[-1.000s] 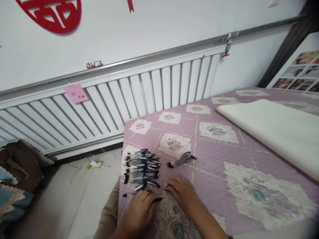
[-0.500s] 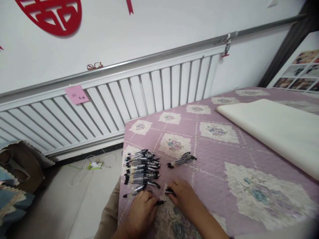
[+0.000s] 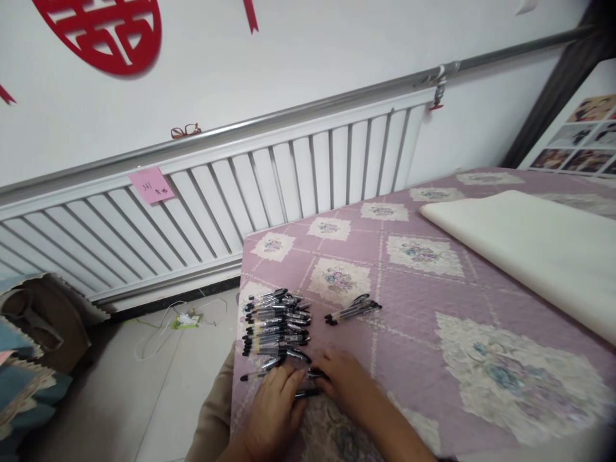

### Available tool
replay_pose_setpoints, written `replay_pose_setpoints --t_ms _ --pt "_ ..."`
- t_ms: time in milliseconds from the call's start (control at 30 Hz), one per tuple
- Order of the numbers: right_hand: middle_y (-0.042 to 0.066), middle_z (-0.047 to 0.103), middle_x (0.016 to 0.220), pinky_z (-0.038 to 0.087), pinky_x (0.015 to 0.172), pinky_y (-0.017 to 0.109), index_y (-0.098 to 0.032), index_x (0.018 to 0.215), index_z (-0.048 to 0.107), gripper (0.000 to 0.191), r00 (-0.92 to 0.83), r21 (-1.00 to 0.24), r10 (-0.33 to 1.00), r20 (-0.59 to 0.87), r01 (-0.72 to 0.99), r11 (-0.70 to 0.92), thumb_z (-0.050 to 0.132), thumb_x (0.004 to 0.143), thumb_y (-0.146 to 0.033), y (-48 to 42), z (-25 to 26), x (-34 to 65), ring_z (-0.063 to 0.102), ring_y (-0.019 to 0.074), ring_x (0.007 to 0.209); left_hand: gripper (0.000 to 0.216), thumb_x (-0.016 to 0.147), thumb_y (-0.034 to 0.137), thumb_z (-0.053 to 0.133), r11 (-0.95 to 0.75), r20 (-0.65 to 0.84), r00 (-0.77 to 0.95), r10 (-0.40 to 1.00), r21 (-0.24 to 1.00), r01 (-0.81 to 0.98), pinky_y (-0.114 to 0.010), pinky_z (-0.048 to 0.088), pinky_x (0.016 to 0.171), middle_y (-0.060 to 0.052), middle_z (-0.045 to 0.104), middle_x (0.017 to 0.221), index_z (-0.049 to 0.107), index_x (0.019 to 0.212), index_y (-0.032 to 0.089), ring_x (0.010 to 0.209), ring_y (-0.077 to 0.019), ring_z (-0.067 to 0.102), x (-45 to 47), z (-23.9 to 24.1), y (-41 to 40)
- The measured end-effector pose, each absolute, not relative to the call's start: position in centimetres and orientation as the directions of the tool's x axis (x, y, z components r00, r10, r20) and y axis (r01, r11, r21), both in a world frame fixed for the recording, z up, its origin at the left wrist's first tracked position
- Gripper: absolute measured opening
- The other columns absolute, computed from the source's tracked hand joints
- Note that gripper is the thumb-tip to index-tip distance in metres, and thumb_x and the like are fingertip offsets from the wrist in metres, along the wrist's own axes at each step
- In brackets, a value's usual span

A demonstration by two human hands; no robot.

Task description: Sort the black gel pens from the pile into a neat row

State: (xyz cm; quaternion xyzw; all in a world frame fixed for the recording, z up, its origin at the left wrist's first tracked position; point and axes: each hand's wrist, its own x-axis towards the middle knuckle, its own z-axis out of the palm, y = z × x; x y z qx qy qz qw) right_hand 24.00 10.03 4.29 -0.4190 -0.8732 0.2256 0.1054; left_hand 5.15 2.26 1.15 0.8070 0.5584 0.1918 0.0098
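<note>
On a purple quilted bedspread (image 3: 414,301) lies a pile of several black-and-clear pens (image 3: 275,322), with a small separate bunch of pens (image 3: 352,309) to its right. My left hand (image 3: 274,410) and my right hand (image 3: 345,380) are close together just below the pile. Between them they hold a black pen (image 3: 308,393), the left hand's fingers on one end and the right hand's on the other. A pen cap or second pen (image 3: 315,374) shows at my right hand's fingertips. One loose pen (image 3: 257,373) lies left of my left hand's fingers.
A cream folded sheet (image 3: 524,250) lies at the bed's right. A white slatted radiator cover (image 3: 216,199) with a pink note (image 3: 151,185) runs along the wall, red glasses (image 3: 185,131) on its rail. A cable and green item (image 3: 185,319) lie on the floor.
My two hands have come closer together, the right hand sliding left toward the left hand over the pen. The view has shifted slightly.
</note>
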Motion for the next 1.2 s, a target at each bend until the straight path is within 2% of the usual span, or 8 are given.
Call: replay_pose_setpoints --t_ms 100,200,333,500,767,1200 --pt "0.004 0.067 0.099 0.043 0.082 0.033 -0.025 0.095 0.069 0.018 -0.658 -0.536 0.753 0.023 0.627 0.565 0.059 0.081 -0.019 9.8 4.0 23.8 0.06 0.0228 0.096 0.048 0.079 0.012 0.057 -0.367 0.276 0.297 0.914 0.25 0.896 -0.042 0.049 0.091 -0.008 0.058 0.118 0.05 0.126 0.022 0.107 -0.0241 0.055 5.3 1.5 2.3" --pt "0.004 0.069 0.099 0.044 0.081 0.03 -0.024 0.097 0.068 0.019 -0.677 -0.65 0.732 0.078 0.522 0.552 0.056 0.083 -0.019 10.0 3.9 24.2 0.061 0.0204 0.094 0.046 0.079 0.011 0.057 -0.354 0.238 0.297 0.925 0.257 0.899 -0.043 0.049 0.09 -0.009 0.059 0.117 0.052 0.124 0.022 0.106 -0.0243 0.055 5.6 2.1 2.3" --pt "0.005 0.071 0.096 0.045 0.081 0.031 -0.021 0.096 0.067 0.02 -0.572 -0.728 0.812 0.112 0.509 0.459 0.049 0.086 -0.02 10.7 4.0 25.3 0.063 0.0204 0.091 0.043 0.079 0.011 0.059 -0.357 0.199 0.314 0.928 0.248 0.901 -0.045 0.048 0.092 -0.009 0.058 0.12 0.054 0.121 0.02 0.107 -0.0256 0.054 6.3 2.4 2.5" --pt "0.005 0.071 0.089 0.045 0.076 0.03 -0.02 0.087 0.066 0.018 -0.517 -0.711 0.849 0.105 0.558 0.428 0.048 0.085 -0.02 11.2 4.2 25.8 0.062 0.0203 0.086 0.037 0.081 0.01 0.061 -0.378 0.189 0.338 0.922 0.249 0.892 -0.044 0.048 0.092 -0.007 0.06 0.115 0.058 0.116 0.021 0.107 -0.0254 0.054 7.1 2.1 3.1" --pt "0.006 0.071 0.091 0.044 0.076 0.031 -0.019 0.091 0.066 0.021 -0.534 -0.672 0.841 0.082 0.594 0.443 0.047 0.086 -0.023 11.1 4.2 25.7 0.063 0.0219 0.088 0.03 0.081 0.01 0.061 -0.338 0.126 0.314 0.941 0.294 0.894 -0.039 0.05 0.088 -0.006 0.063 0.107 0.062 0.109 0.02 0.1 -0.0236 0.056 6.8 2.1 2.7" --pt "0.007 0.071 0.094 0.042 0.078 0.03 -0.018 0.092 0.067 0.02 -0.534 -0.642 0.844 0.052 0.629 0.438 0.048 0.085 -0.021 10.9 4.4 25.7 0.062 0.0218 0.089 0.033 0.081 0.007 0.052 -0.355 0.315 0.29 0.904 0.172 0.919 -0.037 0.053 0.084 -0.006 0.064 0.106 0.063 0.109 0.02 0.096 -0.0221 0.06 1.8 0.8 2.4"
